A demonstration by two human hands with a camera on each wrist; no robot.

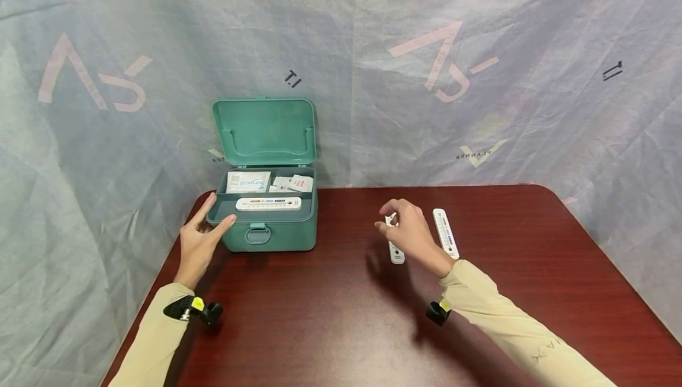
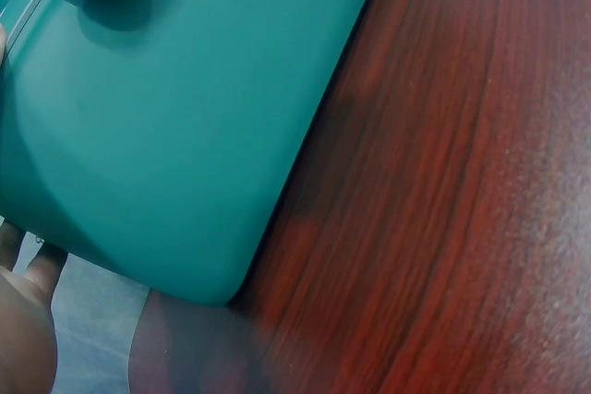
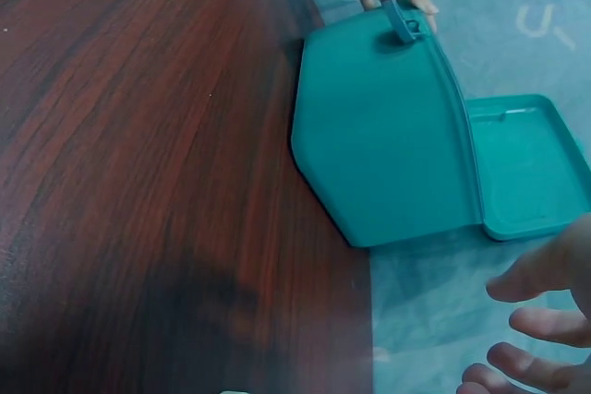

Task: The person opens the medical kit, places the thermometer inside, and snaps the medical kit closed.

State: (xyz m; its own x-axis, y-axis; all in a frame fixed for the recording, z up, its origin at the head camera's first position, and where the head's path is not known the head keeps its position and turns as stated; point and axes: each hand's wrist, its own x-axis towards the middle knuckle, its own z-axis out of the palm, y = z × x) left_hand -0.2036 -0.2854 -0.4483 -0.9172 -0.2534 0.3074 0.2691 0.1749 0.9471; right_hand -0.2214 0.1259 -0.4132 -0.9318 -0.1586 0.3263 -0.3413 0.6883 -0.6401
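Note:
A teal first aid box (image 1: 272,240) stands on the table with its lid (image 1: 269,132) raised. At its front left corner is my left hand (image 1: 194,245), thumb on the front rim and straight fingers along the left side. A white strip thermometer (image 1: 269,204) lies in the box's front compartment. My right hand (image 1: 412,233) hovers over a second thermometer (image 1: 396,254), partly hiding it. In the right wrist view the fingers (image 3: 526,279) are apart with nothing between them. Just right of that hand lies a third thermometer (image 1: 445,233).
The box's rear compartments hold a packet marked Surgical (image 1: 248,182) and small white sachets (image 1: 295,183). A grey printed cloth (image 1: 351,79) hangs behind the dark red wooden table (image 1: 319,316). Each wrist carries a black camera mount.

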